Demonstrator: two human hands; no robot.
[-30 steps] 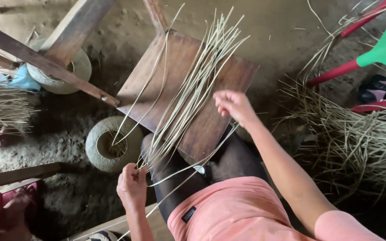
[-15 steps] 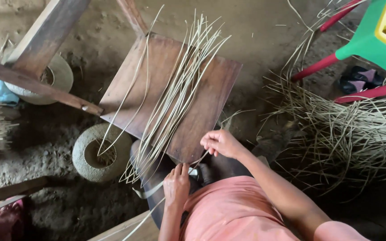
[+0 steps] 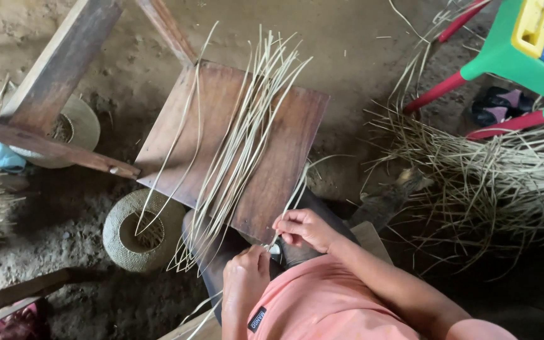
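Pinched between thumb and fingertips of right hand (image 3: 306,228): one pale reed strip (image 3: 297,194), running up over near corner of wooden board (image 3: 284,157). Left hand (image 3: 245,277) curled shut just below that corner, seemingly around the strip's lower end beside a small blade, hard to tell. Likely light, springy, easily kinked; best gripped near the end, gently.

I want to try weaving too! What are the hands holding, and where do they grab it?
The right hand pinches a thin pale strip near its lower end. The left hand is closed just below it; what it holds is hidden.
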